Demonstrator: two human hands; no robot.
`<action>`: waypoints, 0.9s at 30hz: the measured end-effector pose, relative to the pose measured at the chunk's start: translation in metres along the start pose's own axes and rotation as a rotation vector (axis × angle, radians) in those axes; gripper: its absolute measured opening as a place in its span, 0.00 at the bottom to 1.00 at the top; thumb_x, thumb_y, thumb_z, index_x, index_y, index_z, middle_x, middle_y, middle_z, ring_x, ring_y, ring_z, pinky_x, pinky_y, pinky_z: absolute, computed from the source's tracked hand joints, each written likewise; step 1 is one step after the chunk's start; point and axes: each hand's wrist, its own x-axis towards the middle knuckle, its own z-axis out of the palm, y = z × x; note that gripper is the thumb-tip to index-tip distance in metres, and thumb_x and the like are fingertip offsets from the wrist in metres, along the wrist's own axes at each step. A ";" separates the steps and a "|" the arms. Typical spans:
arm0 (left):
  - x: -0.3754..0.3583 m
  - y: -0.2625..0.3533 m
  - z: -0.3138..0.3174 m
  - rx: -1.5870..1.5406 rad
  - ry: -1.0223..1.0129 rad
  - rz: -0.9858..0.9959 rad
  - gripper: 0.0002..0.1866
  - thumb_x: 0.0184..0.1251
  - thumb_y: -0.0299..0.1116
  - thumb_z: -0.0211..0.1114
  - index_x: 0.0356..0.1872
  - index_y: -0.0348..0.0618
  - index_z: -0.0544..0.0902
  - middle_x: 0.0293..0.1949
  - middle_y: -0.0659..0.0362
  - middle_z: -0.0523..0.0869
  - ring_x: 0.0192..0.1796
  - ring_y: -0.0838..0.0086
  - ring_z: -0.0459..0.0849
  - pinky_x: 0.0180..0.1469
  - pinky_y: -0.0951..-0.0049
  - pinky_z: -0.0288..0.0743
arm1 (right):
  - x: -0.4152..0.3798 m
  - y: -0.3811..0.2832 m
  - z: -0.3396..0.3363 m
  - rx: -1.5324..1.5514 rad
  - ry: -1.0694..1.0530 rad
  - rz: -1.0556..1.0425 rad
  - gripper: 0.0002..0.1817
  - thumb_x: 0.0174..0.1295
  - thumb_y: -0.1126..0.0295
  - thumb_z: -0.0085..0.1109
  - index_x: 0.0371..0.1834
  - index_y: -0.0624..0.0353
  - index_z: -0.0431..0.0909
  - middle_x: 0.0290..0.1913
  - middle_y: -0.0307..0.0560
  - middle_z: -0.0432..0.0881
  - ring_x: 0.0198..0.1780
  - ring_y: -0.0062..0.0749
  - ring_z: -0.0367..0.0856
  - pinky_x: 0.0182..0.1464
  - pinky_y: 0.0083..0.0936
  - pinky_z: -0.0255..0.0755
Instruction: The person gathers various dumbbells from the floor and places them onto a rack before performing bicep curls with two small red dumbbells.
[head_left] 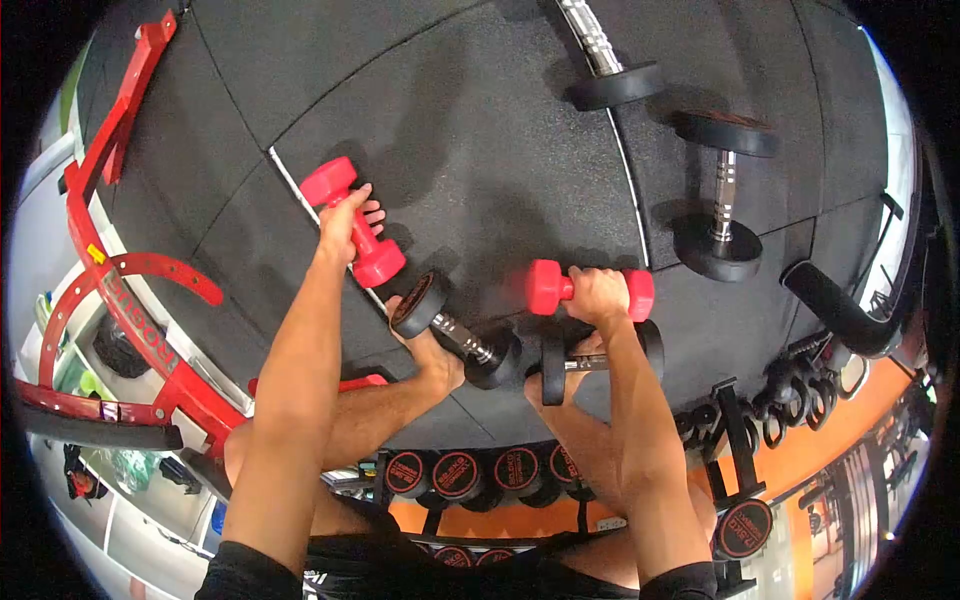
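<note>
My left hand (343, 228) is closed around the handle of a red dumbbell (379, 264), which slants over the dark mat with one head beyond my fingers and the other nearer me. Another red dumbbell (545, 287) lies crosswise in my right hand (598, 294), its heads showing on either side of my fist. Below my left hand, a black dumbbell with a chrome handle (462, 337) rests by my foot. A second black dumbbell (553, 362) is just under my right wrist, partly covered by my forearm.
Two more black dumbbells with chrome handles, one upper right (725, 195) and one at the top (593, 38), are on the rubber floor (450, 130). A red metal frame (150, 345) rises at left. A rack with several round dumbbells (517, 470) stands at the bottom; kettlebells (790, 400) are at right.
</note>
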 end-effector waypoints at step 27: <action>-0.015 0.002 0.009 -0.046 -0.018 0.105 0.09 0.58 0.30 0.67 0.26 0.48 0.73 0.16 0.63 0.73 0.17 0.74 0.72 0.21 0.68 0.72 | 0.000 0.014 0.022 -0.019 0.148 -0.171 0.21 0.47 0.54 0.68 0.39 0.52 0.75 0.36 0.50 0.84 0.40 0.45 0.86 0.44 0.40 0.80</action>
